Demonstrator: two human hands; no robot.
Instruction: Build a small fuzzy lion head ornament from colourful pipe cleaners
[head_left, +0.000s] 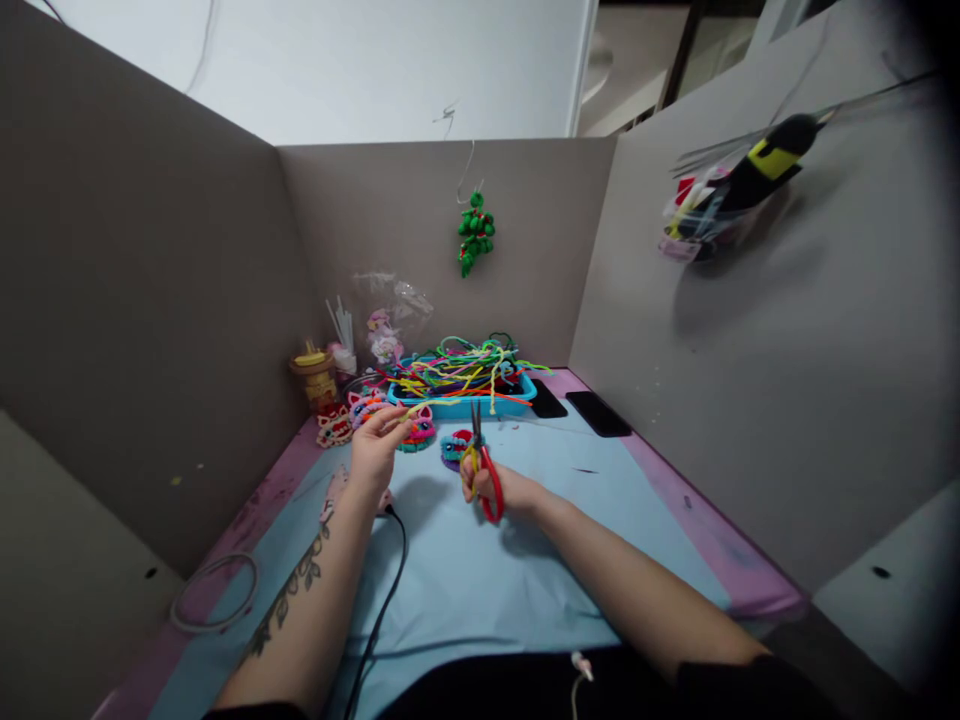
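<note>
- Head view: my left hand (375, 445) is closed in a light pinch on a yellow strand (436, 404), over the table (570, 570) towards its far edge, in front of the blue tray (450, 409).
- My right hand (514, 489) is wrapped round the scissors (477, 430), points up, seemingly just parted; they're too small here to be sure.
- Pinch gently, I'd say, so the strand doesn't crush or twist.
- Steady wrists, scissors square to the strand, left hand well clear of them!

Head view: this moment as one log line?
left hand: pinching yellow strand | right hand: holding scissors, blades up in frame | beyond hands: blue tray with colored strands
</note>
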